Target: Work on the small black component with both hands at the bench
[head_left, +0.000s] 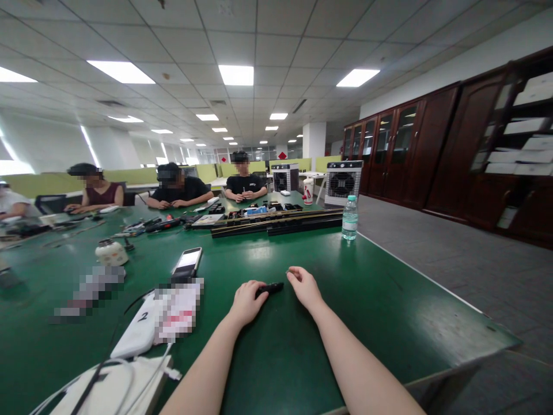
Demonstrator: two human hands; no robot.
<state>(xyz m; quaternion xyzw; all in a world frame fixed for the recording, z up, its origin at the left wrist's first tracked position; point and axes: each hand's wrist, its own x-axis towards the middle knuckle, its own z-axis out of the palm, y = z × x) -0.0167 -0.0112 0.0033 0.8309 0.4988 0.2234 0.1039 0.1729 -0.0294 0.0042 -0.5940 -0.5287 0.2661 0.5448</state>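
Both my hands rest on the green table (pixel 328 323) in front of me. My left hand (pixel 247 300) is curled, and its fingers grip the near end of a small black oblong piece (pixel 271 287) lying on the tabletop. My right hand (pixel 303 286) sits just to the right of that piece with its fingers curled in. Whether the right fingers pinch anything is too small to make out.
A phone (pixel 187 261) and a white pouch marked 2 (pixel 138 331) with cables lie to my left. Long black rails (pixel 276 223), a water bottle (pixel 349 217) and a white jar (pixel 111 252) stand farther back. Several people sit at the far end. The table edge runs along the right.
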